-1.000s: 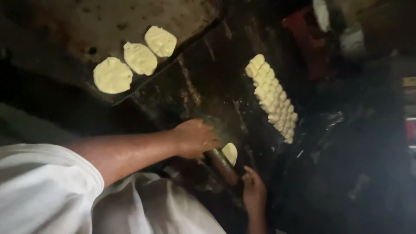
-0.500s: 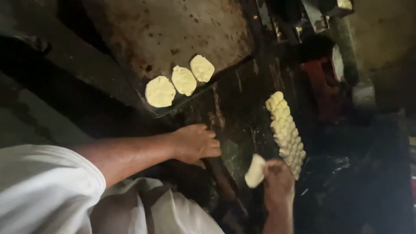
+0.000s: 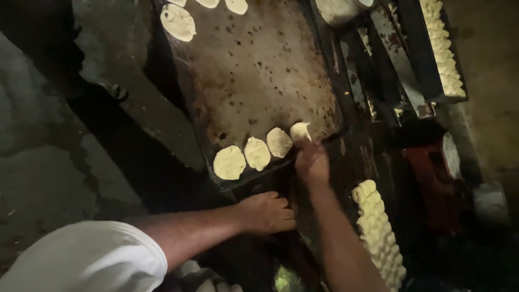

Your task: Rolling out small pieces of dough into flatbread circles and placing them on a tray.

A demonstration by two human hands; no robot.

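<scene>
My right hand (image 3: pixel 312 162) reaches to the near edge of the baking tray (image 3: pixel 254 70), fingers pinched on a small flattened dough disc (image 3: pixel 300 131), which sits at the tray's near right corner, partly lifted at one side. My left hand (image 3: pixel 267 212) lies flat, fingers spread and holding nothing, on the dark work surface (image 3: pixel 357 162) just below the tray's near edge.

Beside the pinched disc, along the same near edge, three more flattened discs (image 3: pixel 255 153) lie in a row, edges nearly touching. At the tray's far edge, more discs (image 3: pixel 178 21) are partly cut off by the frame. The tray's middle is bare, stained and speckled.

Right of the tray and nearer me, a packed column of raw dough pieces (image 3: pixel 378 232) lies on the work surface. Further right of the tray, a narrow long pan (image 3: pixel 440 48) holds another column of pieces.
</scene>
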